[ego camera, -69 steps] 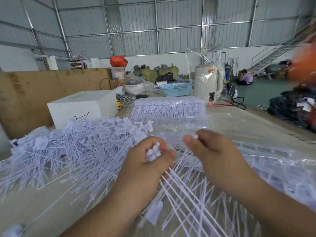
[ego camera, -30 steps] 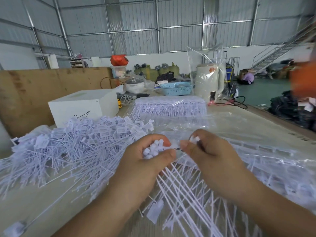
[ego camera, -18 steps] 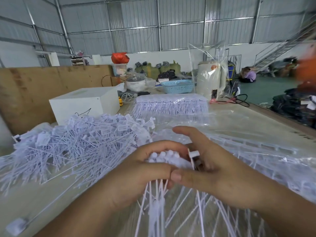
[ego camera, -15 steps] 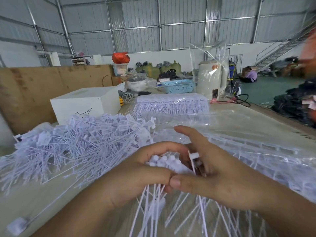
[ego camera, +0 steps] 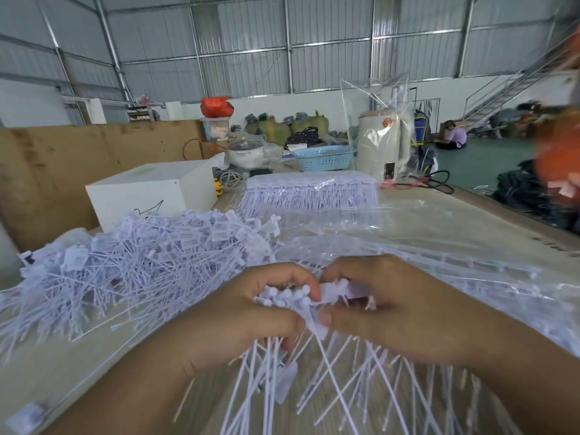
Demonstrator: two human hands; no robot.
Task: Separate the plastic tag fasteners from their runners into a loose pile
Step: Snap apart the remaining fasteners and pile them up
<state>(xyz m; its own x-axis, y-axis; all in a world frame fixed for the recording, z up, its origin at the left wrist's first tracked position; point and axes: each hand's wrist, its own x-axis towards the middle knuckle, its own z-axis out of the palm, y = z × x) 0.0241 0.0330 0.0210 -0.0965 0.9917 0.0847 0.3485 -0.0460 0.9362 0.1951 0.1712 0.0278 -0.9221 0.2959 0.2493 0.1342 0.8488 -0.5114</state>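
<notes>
Both hands meet at the middle of the table [ego camera: 470, 243], close in front of the person. The left hand [ego camera: 251, 315] has its fingers curled round a bunch of fasteners [ego camera: 284, 298], round heads bunched up at the top of the fist and the thin tails fanning down toward six o'clock. That grip looks chosen to keep the freed pieces gathered, so they can go to the pile in one go. The right hand [ego camera: 386, 309] pinches the runner strip [ego camera: 337, 290] between thumb and curled fingers, tight against the left fist, which I judge gives a short, firm hold for snapping the next pieces off.

The loose pile [ego camera: 141, 262] lies at about ten o'clock from the hands, within an easy toss. At twelve o'clock a bagged stack [ego camera: 310, 191] of unseparated strips waits, and clear plastic with more strips [ego camera: 439, 271] spreads out toward three o'clock. A white box [ego camera: 150, 196] stands behind the pile.

The exact joint where strip meets fastener is hidden between the fingers, so I cannot tell how many remain attached. The tails blur and run off the lower edge. An orange smear at the right edge is too blurred to name.
</notes>
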